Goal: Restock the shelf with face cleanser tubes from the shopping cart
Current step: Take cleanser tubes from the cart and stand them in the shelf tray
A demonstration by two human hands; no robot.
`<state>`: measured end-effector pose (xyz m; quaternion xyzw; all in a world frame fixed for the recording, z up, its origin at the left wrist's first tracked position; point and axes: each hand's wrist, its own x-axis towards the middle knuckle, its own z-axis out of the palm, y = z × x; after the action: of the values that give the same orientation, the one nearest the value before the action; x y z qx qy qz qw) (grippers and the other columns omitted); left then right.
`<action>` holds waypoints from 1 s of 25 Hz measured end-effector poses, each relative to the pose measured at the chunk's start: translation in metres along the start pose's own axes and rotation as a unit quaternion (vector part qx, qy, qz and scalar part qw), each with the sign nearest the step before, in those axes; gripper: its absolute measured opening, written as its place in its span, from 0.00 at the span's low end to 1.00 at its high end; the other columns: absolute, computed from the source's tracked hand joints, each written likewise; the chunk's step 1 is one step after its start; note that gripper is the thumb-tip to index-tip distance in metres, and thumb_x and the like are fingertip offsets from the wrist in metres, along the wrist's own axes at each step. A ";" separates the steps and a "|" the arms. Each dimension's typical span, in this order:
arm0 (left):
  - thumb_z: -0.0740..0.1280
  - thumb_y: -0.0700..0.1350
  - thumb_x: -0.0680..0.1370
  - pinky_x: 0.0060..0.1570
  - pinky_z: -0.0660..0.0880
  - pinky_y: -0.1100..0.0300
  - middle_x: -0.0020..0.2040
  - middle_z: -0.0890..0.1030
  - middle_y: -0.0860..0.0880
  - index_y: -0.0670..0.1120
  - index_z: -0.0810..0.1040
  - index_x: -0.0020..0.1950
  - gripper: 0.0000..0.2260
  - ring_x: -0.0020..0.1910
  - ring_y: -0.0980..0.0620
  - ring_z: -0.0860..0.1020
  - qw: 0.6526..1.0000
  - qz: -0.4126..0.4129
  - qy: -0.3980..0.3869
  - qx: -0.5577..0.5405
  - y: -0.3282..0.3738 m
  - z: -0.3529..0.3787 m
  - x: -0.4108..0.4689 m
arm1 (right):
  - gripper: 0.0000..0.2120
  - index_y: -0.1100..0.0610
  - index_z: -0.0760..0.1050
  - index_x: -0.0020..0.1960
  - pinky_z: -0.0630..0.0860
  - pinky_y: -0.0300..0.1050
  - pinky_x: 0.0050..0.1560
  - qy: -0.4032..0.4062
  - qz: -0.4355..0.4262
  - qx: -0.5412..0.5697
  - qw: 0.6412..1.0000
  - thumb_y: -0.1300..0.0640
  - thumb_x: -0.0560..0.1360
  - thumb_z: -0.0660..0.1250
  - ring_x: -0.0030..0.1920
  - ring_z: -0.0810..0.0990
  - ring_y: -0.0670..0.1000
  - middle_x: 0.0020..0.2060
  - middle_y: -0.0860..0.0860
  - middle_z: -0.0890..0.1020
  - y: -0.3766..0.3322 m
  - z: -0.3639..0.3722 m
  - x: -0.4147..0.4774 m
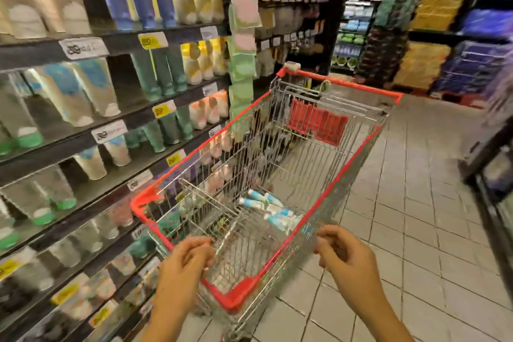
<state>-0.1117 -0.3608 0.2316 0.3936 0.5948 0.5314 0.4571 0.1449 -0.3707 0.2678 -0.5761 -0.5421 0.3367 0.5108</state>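
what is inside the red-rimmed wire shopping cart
A small heap of white and blue tubes lies on the floor of the red-rimmed wire shopping cart, near its right wall. A red plastic flap sits at the far end. Lower tubes are partly covered.

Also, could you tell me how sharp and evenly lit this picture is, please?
Head view: motion-smeared throughout, worst on the shelf tubes at left; wide-angle distortion bows the shelves and shopping cart; lighting fairly even; face cleanser tubes in the cart blurred but recognisable.

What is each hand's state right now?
Left hand: curled by the cart; grip cannot be told.
Right hand: loosely curled, holding nothing.
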 end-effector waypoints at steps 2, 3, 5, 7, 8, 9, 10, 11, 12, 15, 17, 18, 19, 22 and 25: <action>0.65 0.37 0.77 0.31 0.74 0.65 0.34 0.83 0.49 0.48 0.80 0.45 0.07 0.35 0.52 0.79 1.000 0.002 0.017 -0.013 -0.001 0.043 0.012 | 0.16 0.41 0.79 0.42 0.77 0.49 0.35 -0.016 -0.005 -0.013 1.000 0.63 0.75 0.67 0.33 0.77 0.51 0.34 0.55 0.81 0.008 -0.028 0.038; 0.65 0.37 0.77 0.30 0.74 0.66 0.35 0.83 0.49 0.48 0.79 0.45 0.07 0.35 0.53 0.79 1.000 0.001 0.020 -0.015 0.000 0.060 0.019 | 0.14 0.43 0.79 0.41 0.77 0.49 0.36 -0.019 -0.009 -0.022 1.000 0.63 0.74 0.67 0.33 0.77 0.52 0.34 0.54 0.81 0.012 -0.037 0.056; 0.64 0.38 0.78 0.33 0.75 0.65 0.35 0.83 0.50 0.48 0.80 0.47 0.06 0.35 0.54 0.79 1.000 -0.001 0.007 -0.009 0.004 0.089 0.034 | 0.12 0.46 0.79 0.42 0.77 0.49 0.37 -0.022 -0.015 -0.030 0.999 0.63 0.74 0.67 0.33 0.78 0.53 0.33 0.54 0.81 0.020 -0.050 0.090; 0.65 0.40 0.77 0.39 0.74 0.61 0.37 0.83 0.49 0.50 0.79 0.48 0.06 0.37 0.53 0.79 1.000 0.003 0.018 -0.005 0.007 0.114 0.055 | 0.11 0.45 0.78 0.43 0.76 0.45 0.34 -0.034 -0.026 -0.027 0.999 0.62 0.74 0.66 0.32 0.78 0.50 0.33 0.52 0.81 0.028 -0.055 0.127; 0.65 0.41 0.77 0.42 0.75 0.59 0.38 0.83 0.49 0.52 0.79 0.47 0.06 0.38 0.52 0.80 1.000 0.008 0.030 0.003 0.009 0.123 0.069 | 0.11 0.45 0.78 0.44 0.77 0.44 0.34 -0.040 -0.033 -0.027 0.998 0.62 0.75 0.66 0.32 0.78 0.50 0.33 0.52 0.81 0.032 -0.055 0.148; 0.66 0.41 0.76 0.44 0.75 0.57 0.39 0.83 0.49 0.53 0.79 0.47 0.07 0.39 0.52 0.80 0.999 0.010 0.039 0.013 0.011 0.132 0.087 | 0.11 0.46 0.78 0.44 0.78 0.47 0.35 -0.045 -0.035 -0.025 0.998 0.62 0.75 0.66 0.34 0.79 0.53 0.33 0.53 0.81 0.036 -0.052 0.171; 0.66 0.41 0.76 0.45 0.75 0.57 0.39 0.83 0.48 0.53 0.79 0.48 0.07 0.40 0.52 0.80 0.999 0.011 0.040 0.019 0.013 0.141 0.105 | 0.11 0.47 0.77 0.45 0.79 0.51 0.38 -0.051 -0.038 -0.023 0.998 0.63 0.76 0.65 0.36 0.80 0.57 0.34 0.54 0.81 0.039 -0.048 0.193; 0.66 0.41 0.76 0.45 0.75 0.57 0.40 0.83 0.48 0.53 0.79 0.48 0.07 0.40 0.51 0.80 0.999 0.011 0.038 0.018 0.014 0.150 0.127 | 0.10 0.48 0.77 0.45 0.78 0.54 0.38 -0.060 -0.041 -0.021 0.997 0.63 0.76 0.65 0.37 0.80 0.60 0.34 0.56 0.81 0.043 -0.041 0.219; 0.65 0.41 0.76 0.44 0.75 0.58 0.40 0.83 0.48 0.52 0.79 0.49 0.07 0.40 0.51 0.79 0.999 0.006 0.038 0.018 0.014 0.158 0.149 | 0.10 0.48 0.77 0.46 0.78 0.55 0.38 -0.069 -0.045 -0.021 0.996 0.63 0.77 0.64 0.37 0.79 0.61 0.35 0.58 0.81 0.047 -0.034 0.242; 0.64 0.41 0.78 0.41 0.72 0.58 0.42 0.83 0.45 0.49 0.78 0.52 0.06 0.38 0.50 0.77 0.998 -0.017 0.044 0.051 0.008 0.181 0.210 | 0.09 0.49 0.76 0.47 0.76 0.55 0.37 -0.095 -0.030 -0.037 0.994 0.62 0.78 0.62 0.34 0.75 0.61 0.36 0.59 0.80 0.063 -0.013 0.305; 0.63 0.42 0.78 0.38 0.71 0.60 0.41 0.82 0.46 0.49 0.78 0.51 0.06 0.37 0.51 0.77 0.995 -0.020 0.046 0.088 0.002 0.196 0.248 | 0.09 0.48 0.76 0.46 0.75 0.49 0.34 -0.116 -0.004 -0.052 0.992 0.61 0.78 0.62 0.32 0.75 0.54 0.36 0.58 0.80 0.078 0.000 0.346; 0.63 0.42 0.78 0.35 0.72 0.63 0.41 0.82 0.47 0.50 0.78 0.51 0.06 0.36 0.53 0.77 0.993 -0.023 0.047 0.102 -0.003 0.202 0.262 | 0.09 0.48 0.76 0.46 0.76 0.45 0.32 -0.124 0.013 -0.067 0.990 0.61 0.78 0.62 0.31 0.77 0.51 0.36 0.57 0.81 0.088 0.005 0.366; 0.63 0.42 0.78 0.33 0.73 0.65 0.41 0.81 0.49 0.51 0.77 0.50 0.06 0.36 0.55 0.77 0.992 -0.030 0.043 0.111 -0.008 0.209 0.274 | 0.08 0.50 0.77 0.47 0.77 0.42 0.32 -0.129 0.035 -0.091 0.987 0.61 0.77 0.62 0.32 0.78 0.49 0.36 0.55 0.81 0.101 0.012 0.386; 0.62 0.45 0.79 0.46 0.79 0.54 0.47 0.80 0.52 0.55 0.75 0.50 0.05 0.42 0.52 0.79 0.986 -0.069 0.022 0.152 -0.037 0.225 0.304 | 0.06 0.58 0.77 0.45 0.81 0.54 0.42 -0.173 0.115 -0.209 0.956 0.60 0.76 0.61 0.39 0.82 0.57 0.40 0.57 0.83 0.153 0.033 0.443; 0.61 0.45 0.80 0.46 0.75 0.54 0.49 0.81 0.49 0.51 0.76 0.53 0.06 0.45 0.45 0.78 0.975 -0.115 0.034 0.188 -0.070 0.239 0.332 | 0.07 0.62 0.76 0.42 0.80 0.58 0.46 -0.249 0.174 -0.288 0.908 0.62 0.75 0.61 0.43 0.82 0.61 0.40 0.61 0.82 0.207 0.053 0.488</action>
<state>0.0292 0.0122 0.1161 0.3828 0.7403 0.3670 0.4131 0.2431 0.1366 0.1383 -0.6807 -0.6165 0.3817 0.1046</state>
